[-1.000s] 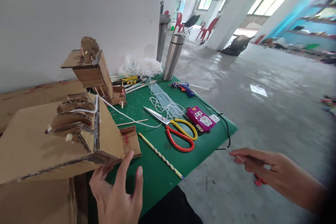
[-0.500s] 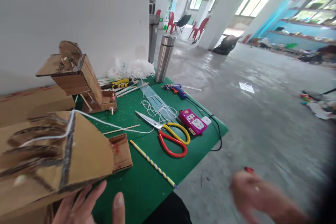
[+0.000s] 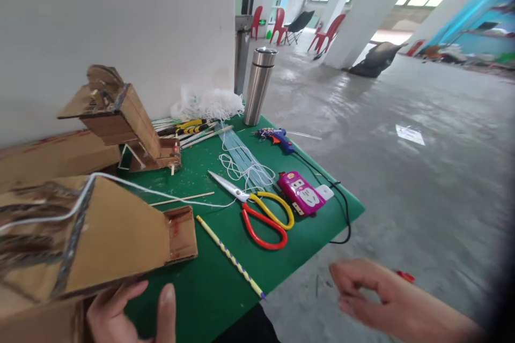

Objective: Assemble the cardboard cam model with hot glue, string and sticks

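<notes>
A cardboard build (image 3: 124,236) with dark glued seams lies at the lower left, a white cord (image 3: 132,185) running across its top to the green table. My left hand (image 3: 120,313) is at its near edge. Its fingers reach partly under the cardboard, which hides some of them, and the thumb stands apart. My right hand (image 3: 368,292) hangs over the floor, right of the table, fingers curled in toward the thumb with a gap inside the loop. Nothing shows in it. Red-and-yellow-handled scissors (image 3: 257,206) and a patterned pencil (image 3: 231,257) lie between the hands.
On the green table (image 3: 225,300) are a purple power socket (image 3: 303,193) with a cable, a blue glue gun (image 3: 277,139), a steel flask (image 3: 259,86), glue sticks (image 3: 241,155), pliers and sticks. Another cardboard build (image 3: 129,123) stands at the back left by the wall.
My right hand has come left toward the table edge and is less blurred. The near cardboard build sits a little further left in view, with my left hand still at its edge.
</notes>
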Motion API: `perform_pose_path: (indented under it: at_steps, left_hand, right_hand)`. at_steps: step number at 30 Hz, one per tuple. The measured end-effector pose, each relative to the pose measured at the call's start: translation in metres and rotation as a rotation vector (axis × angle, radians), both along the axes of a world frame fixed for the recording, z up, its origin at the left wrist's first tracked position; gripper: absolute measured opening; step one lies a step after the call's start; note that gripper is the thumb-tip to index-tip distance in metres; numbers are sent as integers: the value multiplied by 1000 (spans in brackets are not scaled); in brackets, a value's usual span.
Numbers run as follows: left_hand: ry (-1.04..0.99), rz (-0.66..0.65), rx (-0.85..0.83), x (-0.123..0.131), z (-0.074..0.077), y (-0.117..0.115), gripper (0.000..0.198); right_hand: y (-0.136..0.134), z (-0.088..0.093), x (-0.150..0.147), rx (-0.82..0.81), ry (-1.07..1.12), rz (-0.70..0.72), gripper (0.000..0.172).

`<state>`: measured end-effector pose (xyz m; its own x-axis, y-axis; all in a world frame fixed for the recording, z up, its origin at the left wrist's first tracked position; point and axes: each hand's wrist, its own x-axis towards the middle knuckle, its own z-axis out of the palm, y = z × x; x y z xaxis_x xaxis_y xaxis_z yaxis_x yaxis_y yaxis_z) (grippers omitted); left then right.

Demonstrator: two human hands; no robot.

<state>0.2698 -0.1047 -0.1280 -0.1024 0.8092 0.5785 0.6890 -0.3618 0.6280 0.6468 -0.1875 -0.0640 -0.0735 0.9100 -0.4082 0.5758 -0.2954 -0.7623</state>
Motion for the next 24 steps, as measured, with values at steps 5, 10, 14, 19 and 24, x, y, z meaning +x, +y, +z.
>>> perform_pose_path:
  at_steps: [5, 10, 14, 19, 24]
  left_hand:
    - [-71, 60, -151, 21, 8, -7, 56]
    - [13, 106, -298, 29, 10, -6, 67]
    - [171, 133, -279, 30, -3, -6, 75]
    - [315, 112, -300, 17, -26, -4, 72]
    - [383, 77, -267, 8, -30, -6, 67]
  right_hand:
    - [0, 2, -26, 161, 441, -185, 48]
    - [34, 20, -22, 293, 127, -158, 31]
    - [125, 33, 1, 435, -518, -314, 25]
    - [234, 17, 23, 276, -747, -318, 32]
    - [270, -9, 28, 118, -808, -331, 34]
